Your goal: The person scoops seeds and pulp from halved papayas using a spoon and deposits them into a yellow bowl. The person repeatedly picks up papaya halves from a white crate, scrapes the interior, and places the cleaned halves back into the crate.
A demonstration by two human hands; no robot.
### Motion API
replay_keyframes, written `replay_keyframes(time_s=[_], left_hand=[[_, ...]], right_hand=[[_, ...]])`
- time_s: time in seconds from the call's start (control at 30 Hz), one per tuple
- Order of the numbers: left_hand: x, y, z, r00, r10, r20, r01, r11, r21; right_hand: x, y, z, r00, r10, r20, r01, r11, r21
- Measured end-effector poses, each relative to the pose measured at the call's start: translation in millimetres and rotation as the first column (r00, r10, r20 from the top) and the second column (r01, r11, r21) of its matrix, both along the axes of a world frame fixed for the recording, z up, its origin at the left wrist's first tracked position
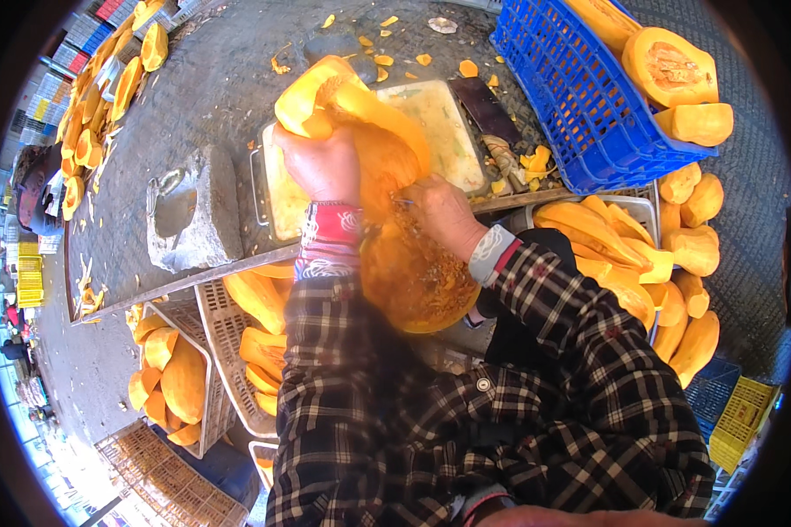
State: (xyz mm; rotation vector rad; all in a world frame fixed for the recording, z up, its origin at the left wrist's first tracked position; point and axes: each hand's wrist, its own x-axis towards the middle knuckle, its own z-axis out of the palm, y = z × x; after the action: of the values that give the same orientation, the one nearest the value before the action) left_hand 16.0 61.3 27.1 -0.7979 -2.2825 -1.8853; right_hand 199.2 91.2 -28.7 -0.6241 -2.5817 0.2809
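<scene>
My left hand grips the upper end of a cut orange pumpkin piece, tilted above a white cutting board. My right hand is closed at the pumpkin's lower inner side. A thin metal tool shows slightly at its fingers; the rest is hidden. Below the hands lies a rounded orange hollow with stringy pulp and seeds. Whether this is part of the same pumpkin or a container, I cannot tell.
A hollowed stone block sits left of the board. At the right, a blue crate holds pumpkin halves. A dark flat slab and a wrapped handle lie beside the board. Pumpkin-filled crates stand below the table edge.
</scene>
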Motion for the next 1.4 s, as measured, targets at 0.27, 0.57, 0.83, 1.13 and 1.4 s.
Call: replay_keyframes(time_s=[0.27,0.57,0.83,1.13,1.4], left_hand=[[-3,3,-4,1.000,0.018,0.022,-0.017,0.999,-0.037],[-17,1,-11,0.994,0.038,0.101,-0.035,0.999,-0.028],[-21,-2,-15,0.998,0.041,0.047,-0.042,0.999,0.016],[-21,0,-21,0.998,0.052,0.042,-0.056,0.995,0.089],[-17,3,-24,0.999,-0.038,0.029,0.034,0.991,0.131]], right_hand=[[-28,72,2,0.912,0.394,0.116,-0.388,0.733,0.559],[-28,62,-6,0.911,0.402,0.092,-0.393,0.776,0.493],[-21,68,-10,0.854,0.381,0.354,-0.501,0.785,0.365],[-7,32,-37,0.961,0.187,0.204,-0.215,0.969,0.124],[-17,38,-40,0.977,0.206,0.051,-0.205,0.979,-0.018]])
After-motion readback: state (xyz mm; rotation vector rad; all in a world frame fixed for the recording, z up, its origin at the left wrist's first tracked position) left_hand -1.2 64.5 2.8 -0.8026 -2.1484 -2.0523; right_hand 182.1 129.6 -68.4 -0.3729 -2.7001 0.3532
